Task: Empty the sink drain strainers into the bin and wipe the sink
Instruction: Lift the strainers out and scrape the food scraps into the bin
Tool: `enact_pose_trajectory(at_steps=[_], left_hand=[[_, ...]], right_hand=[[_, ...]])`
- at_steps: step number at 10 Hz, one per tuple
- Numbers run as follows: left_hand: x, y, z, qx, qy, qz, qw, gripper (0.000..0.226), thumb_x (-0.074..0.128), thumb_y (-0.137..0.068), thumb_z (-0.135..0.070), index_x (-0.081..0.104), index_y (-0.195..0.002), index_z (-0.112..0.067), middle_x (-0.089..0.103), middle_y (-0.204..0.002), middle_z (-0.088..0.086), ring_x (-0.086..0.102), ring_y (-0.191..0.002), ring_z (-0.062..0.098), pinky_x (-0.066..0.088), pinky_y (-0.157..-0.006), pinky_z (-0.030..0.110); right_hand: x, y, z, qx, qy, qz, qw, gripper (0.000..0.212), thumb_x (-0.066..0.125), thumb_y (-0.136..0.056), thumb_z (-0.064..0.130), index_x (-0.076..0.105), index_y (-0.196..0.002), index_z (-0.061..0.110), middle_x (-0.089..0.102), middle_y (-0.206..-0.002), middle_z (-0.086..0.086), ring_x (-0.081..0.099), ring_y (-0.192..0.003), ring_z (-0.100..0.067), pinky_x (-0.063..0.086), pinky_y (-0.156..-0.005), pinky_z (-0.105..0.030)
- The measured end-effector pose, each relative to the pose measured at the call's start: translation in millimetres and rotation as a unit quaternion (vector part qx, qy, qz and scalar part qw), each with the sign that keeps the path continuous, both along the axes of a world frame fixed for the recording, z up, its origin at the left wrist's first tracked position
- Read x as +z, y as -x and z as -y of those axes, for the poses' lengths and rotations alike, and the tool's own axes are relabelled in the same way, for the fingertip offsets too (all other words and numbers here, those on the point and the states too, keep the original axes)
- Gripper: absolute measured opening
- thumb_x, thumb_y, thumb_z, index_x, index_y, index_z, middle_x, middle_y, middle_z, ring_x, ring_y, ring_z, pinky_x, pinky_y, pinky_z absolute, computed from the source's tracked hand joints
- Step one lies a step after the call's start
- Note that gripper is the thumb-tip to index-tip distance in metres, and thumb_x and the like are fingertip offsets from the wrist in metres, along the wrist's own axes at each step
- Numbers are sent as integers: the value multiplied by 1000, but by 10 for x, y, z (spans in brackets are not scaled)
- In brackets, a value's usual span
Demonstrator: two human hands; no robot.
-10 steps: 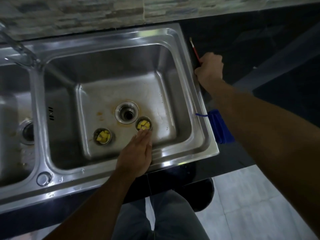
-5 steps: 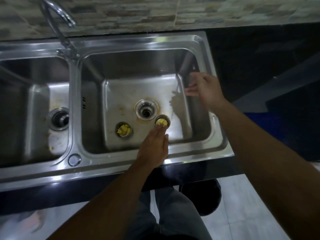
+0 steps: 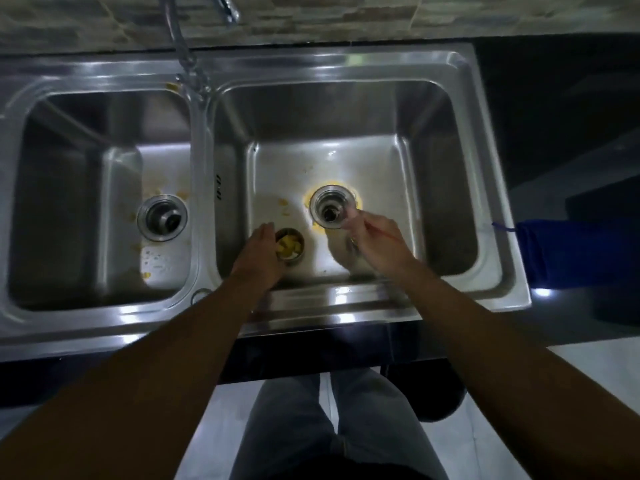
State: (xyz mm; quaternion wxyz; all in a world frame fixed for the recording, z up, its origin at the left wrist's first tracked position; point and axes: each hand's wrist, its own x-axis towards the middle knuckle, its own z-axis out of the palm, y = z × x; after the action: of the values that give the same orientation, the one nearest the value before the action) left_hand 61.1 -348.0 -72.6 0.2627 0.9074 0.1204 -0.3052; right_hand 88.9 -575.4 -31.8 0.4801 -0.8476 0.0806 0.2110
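Observation:
The double steel sink (image 3: 332, 299) has yellow scraps around the open drain (image 3: 333, 206) of its right basin. A round metal strainer (image 3: 291, 245) full of yellow food bits stands on the basin floor, lower left of that drain. My left hand (image 3: 259, 252) curls against its left rim. My right hand (image 3: 375, 242) is closed just right of the drain, over a blurred round rim (image 3: 349, 220) that looks like the second strainer. A thin red line crosses its fingers. What the palm hides I cannot make out.
The left basin (image 3: 69, 202) has its own drain (image 3: 162, 218) and scattered yellow bits. A tap (image 3: 183, 39) rises between the basins. A blue cloth (image 3: 571, 251) lies on the dark counter at right. A dark round bin (image 3: 440, 393) stands below the counter by my legs.
My left hand shifted from the right strainer to the left one. My right hand left the counter edge, came down into the basin and closed by the drain. The view swung left.

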Motion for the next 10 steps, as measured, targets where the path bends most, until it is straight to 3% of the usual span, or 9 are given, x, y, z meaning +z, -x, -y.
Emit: enact_pose_trajectory(at_steps=[1,2,3,4,5,6,7,8,10], left_hand=[[-151,-85,-75,-36,11,-8,999,105,81,-81,-15,12,-160,-10,17,-167,13,20,-154,29,22,-126,42],[-287,-146,-95,-76,11,-22,997,113,84,-78,-12,7,-161,-15,9,-169,8,13,-156,26,18,-127,40],[-391,-192,-84,-106,20,-21,994,113,85,-77,-12,10,-161,-19,11,-169,6,17,-155,27,21,-126,44],[-466,-233,-74,-128,18,-9,992,105,84,-78,-16,18,-159,-18,22,-165,7,27,-150,29,30,-122,46],[-502,-275,-80,-145,3,18,989,94,83,-78,-18,28,-154,-15,33,-156,9,37,-141,30,39,-115,44],[-498,-303,-74,-158,-12,21,987,96,87,-72,-22,32,-151,-12,36,-149,10,40,-137,30,41,-111,42],[-457,-308,-43,-154,-22,21,988,101,90,-67,-31,35,-149,-12,36,-147,9,40,-134,30,42,-108,42],[-382,-301,-27,-150,-14,37,988,100,92,-61,-36,41,-143,-12,36,-141,7,42,-129,27,45,-103,40],[-140,-200,-36,-110,50,103,987,92,88,-61,-43,44,-136,-14,34,-131,2,51,-112,26,51,-94,39]], right_hand=[[-102,90,-89,112,40,58,991,41,44,-108,35,65,-128,5,58,-85,12,57,-83,-3,47,-91,-34],[-201,119,-140,115,51,43,991,41,48,-107,27,52,-139,1,56,-101,14,57,-94,5,45,-96,-17],[-336,134,-137,151,32,63,986,28,48,-107,17,62,-126,1,57,-87,11,59,-76,4,45,-72,-9],[-296,159,-163,145,37,95,984,32,55,-103,21,63,-129,4,61,-95,9,65,-76,9,49,-72,-5],[-285,188,-128,197,79,160,964,34,49,-104,24,63,-130,8,68,-89,-3,60,-71,9,42,-70,-3],[-279,166,-158,141,84,146,975,37,53,-103,16,59,-133,-5,59,-131,-33,61,-76,19,43,-72,1],[-311,182,-131,192,192,205,940,36,53,-104,14,59,-137,3,60,-124,-29,64,-95,-5,44,-82,-7],[-263,190,-131,183,179,189,948,35,53,-104,16,60,-133,-2,57,-121,-34,54,-98,-33,43,-77,-2],[-275,257,-66,180,195,228,937,30,59,-96,12,69,-124,9,71,-92,-12,65,-83,-18,57,-84,-41]])
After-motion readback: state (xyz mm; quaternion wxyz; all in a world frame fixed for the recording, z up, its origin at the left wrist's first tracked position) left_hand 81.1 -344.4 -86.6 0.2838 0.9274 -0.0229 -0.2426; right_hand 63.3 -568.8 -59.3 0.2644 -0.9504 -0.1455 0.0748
